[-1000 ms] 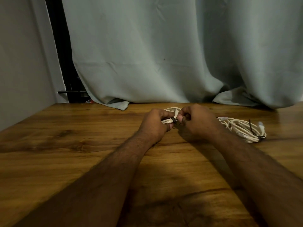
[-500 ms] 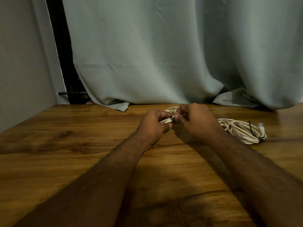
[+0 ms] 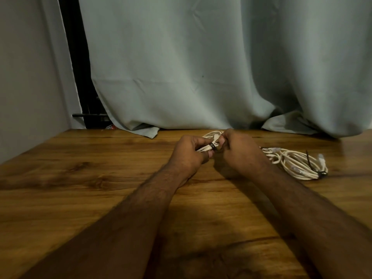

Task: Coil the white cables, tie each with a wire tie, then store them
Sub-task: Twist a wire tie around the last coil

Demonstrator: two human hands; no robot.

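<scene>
A coiled white cable (image 3: 210,137) is pinched between the left hand (image 3: 188,156) and the right hand (image 3: 239,152) above the wooden table (image 3: 80,178) — a dark wire tie (image 3: 212,147) is wrapped round it. Just right of the right hand a tied cable coil (image 3: 293,164) is laid on the table.

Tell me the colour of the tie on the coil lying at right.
Black, on the wire tie, head view.

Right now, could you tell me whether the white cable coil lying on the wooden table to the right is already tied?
Tied: the white cable coil has a dark wire tie cinched round its loops.
</scene>
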